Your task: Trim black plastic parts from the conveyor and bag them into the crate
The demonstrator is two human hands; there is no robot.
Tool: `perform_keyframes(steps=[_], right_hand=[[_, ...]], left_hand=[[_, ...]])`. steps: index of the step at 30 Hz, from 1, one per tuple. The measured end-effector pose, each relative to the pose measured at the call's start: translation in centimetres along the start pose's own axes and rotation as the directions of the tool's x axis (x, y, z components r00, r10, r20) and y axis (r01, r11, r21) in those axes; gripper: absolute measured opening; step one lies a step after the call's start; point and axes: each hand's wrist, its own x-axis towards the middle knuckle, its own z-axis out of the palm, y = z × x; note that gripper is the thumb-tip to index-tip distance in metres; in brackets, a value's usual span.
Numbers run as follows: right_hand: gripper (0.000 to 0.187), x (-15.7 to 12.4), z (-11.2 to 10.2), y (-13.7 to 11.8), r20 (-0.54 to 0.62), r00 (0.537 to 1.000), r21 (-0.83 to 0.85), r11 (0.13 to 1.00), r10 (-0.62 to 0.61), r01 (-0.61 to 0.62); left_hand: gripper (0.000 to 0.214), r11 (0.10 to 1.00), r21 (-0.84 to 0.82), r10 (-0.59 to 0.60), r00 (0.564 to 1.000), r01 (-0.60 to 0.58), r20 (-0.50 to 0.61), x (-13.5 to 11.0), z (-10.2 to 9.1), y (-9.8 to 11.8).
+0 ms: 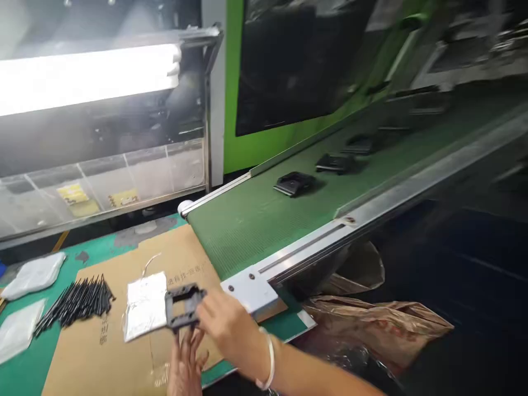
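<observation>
A black square plastic frame [184, 306] with an opening in its middle is held over the cardboard. My right hand [225, 322], a white bangle on its wrist, grips the frame's right edge with closed fingers. My left hand [186, 363] is below, its fingertips gathered at the frame's lower edge; the frame hides part of that grip. Just left of the frame lies a white paper pad [146, 305] with handwriting and a string. Farther left, a pile of thin black plastic rods [80, 301] rests partly on the cardboard sheet [124, 366].
A green conveyor belt [243, 231] slopes down to the table, carrying several black parts [294, 183]. Its metal rail [305, 245] borders the right side. White packets [35, 275] lie at left. A lit tube lamp [91, 74] hangs above clear bins [144, 176]. Brown bags [379, 324] stand lower right.
</observation>
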Motion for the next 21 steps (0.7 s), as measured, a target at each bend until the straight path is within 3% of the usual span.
perform_keyframes(steps=[1, 3, 5, 6, 8, 10, 12, 16, 19, 21], right_hand=[[0.021, -0.5, 1.4, -2.6, -0.002, 1.000, 0.070, 0.997, -0.018, 0.018], [0.018, -1.4, 4.7, -6.1, 0.020, 0.998, 0.270, 0.962, -0.057, 0.049], [0.014, -2.0, 8.4, -7.0, 0.126, 0.992, 0.453, 0.889, 0.013, -0.070], [0.016, -2.2, 10.4, -6.7, 0.216, 0.967, 0.459, 0.861, 0.132, -0.220], [0.017, -2.6, 14.2, -5.2, 0.397, 0.818, 0.259, 0.803, 0.417, -0.536], [0.014, -3.0, 17.4, -3.7, 0.456, 0.742, 0.158, 0.776, 0.491, -0.611], [0.011, -3.6, 19.6, -2.9, 0.495, 0.726, 0.146, 0.778, 0.477, -0.610], [0.015, -4.1, 20.1, -3.8, 0.548, 0.747, 0.243, 0.782, 0.378, -0.574], [0.023, -3.5, 17.7, -6.0, 0.559, 0.781, 0.391, 0.742, 0.279, -0.545], [0.027, -2.7, 15.3, -7.7, 0.502, 0.837, 0.551, 0.666, 0.217, -0.503]], left_hand=[[0.033, 0.991, -0.124, 0.049, 0.998, -0.054, -0.036, 0.1, -0.4, 0.8], [0.024, 0.967, -0.251, 0.010, 0.988, -0.049, -0.152, 0.1, -1.4, 2.6], [0.015, 0.951, -0.305, -0.046, 0.949, -0.055, -0.313, -0.2, -2.7, 4.3], [0.015, 0.948, -0.311, -0.063, 0.919, -0.067, -0.390, -0.4, -3.5, 5.1], [0.018, 0.946, -0.309, -0.073, 0.866, -0.097, -0.496, -0.7, -5.0, 6.2], [0.018, 0.946, -0.317, -0.116, 0.848, -0.064, -0.517, -1.0, -6.4, 6.9], [0.018, 0.941, -0.337, -0.161, 0.850, -0.021, -0.502, -1.2, -7.6, 7.2], [0.015, 0.911, -0.413, -0.225, 0.851, 0.011, -0.475, -1.1, -8.9, 7.6], [0.013, 0.869, -0.495, -0.287, 0.837, 0.022, -0.465, -1.0, -8.9, 8.2], [0.011, 0.841, -0.539, -0.330, 0.836, 0.048, -0.439, -1.0, -8.4, 8.7]])
